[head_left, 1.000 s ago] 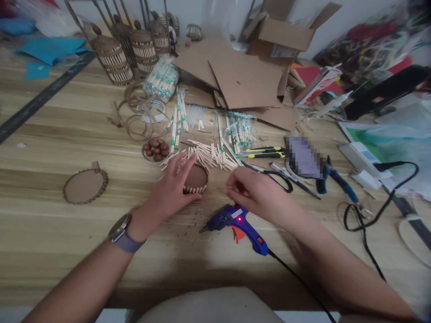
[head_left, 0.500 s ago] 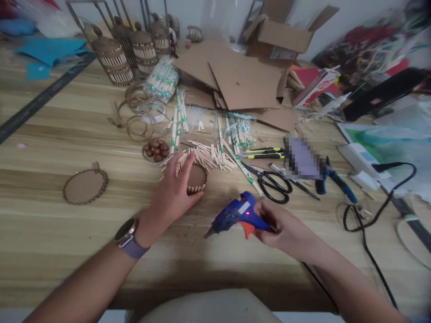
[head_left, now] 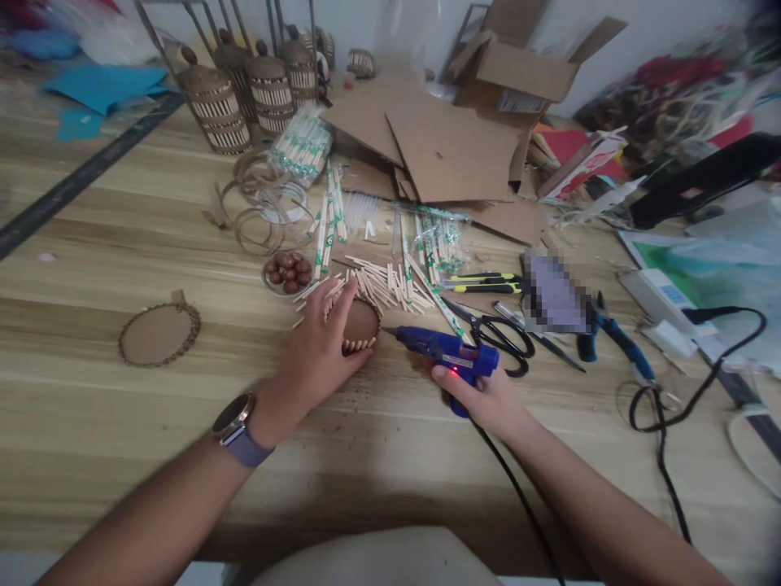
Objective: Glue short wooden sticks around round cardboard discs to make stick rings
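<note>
Just swung up the blue glue gun (head_left: 427, 342) (with a red light (head_left: 455, 370) on), with the right hand (head_left: 488, 399) curled round it. Now aimed at the cardboard disc (head_left: 361, 321) on the table (head_left: 110, 431), looking close enough for gluing, with the left hand (head_left: 312, 335) spread around its edge.

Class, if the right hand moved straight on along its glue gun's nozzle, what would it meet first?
Probably the rim of the nearer cardboard disc, glue gun leading, though depth is unclear.

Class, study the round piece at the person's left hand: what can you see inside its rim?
Inside the round piece, a brown cardboard base shows. The left hand covers its left side, so whatever lies there cannot be seen.
</note>
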Available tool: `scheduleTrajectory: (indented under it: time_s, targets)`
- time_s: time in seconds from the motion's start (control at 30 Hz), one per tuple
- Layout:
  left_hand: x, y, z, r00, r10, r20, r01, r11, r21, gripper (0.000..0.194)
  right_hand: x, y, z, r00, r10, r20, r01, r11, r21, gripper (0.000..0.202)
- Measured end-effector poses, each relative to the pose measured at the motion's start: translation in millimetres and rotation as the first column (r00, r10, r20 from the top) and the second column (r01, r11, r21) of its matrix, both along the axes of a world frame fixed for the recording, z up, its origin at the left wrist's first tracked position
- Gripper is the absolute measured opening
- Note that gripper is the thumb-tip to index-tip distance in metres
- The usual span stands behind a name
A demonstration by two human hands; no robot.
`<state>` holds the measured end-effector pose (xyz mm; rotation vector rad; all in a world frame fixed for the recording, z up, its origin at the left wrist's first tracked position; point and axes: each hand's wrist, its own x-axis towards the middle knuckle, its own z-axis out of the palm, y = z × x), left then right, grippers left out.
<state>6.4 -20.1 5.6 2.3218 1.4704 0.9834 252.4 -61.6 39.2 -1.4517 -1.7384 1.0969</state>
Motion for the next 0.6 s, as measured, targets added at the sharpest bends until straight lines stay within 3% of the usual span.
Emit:
scheduleTrajectory:
  time_s: [0.3, 0.6]
  targets:
    - [-0.4, 0.1, 0.6, 0.999, 0.01, -0.03, -0.01, 1.0, 0.008, 0.109, 4.0, -3.2, -5.1, 0.989, 0.078, 0.126, -0.083, 0.996, 0.035, 0.027]
    - [-1.2, 0.9, 0.2, 1.0, -0.005, -0.015, 0.005, 1.0, 0.008, 0.11, -1.1, -2.9, -3.7, 0.984, 0.1, 0.15, -0.105, 0.994, 0.031, 0.021]
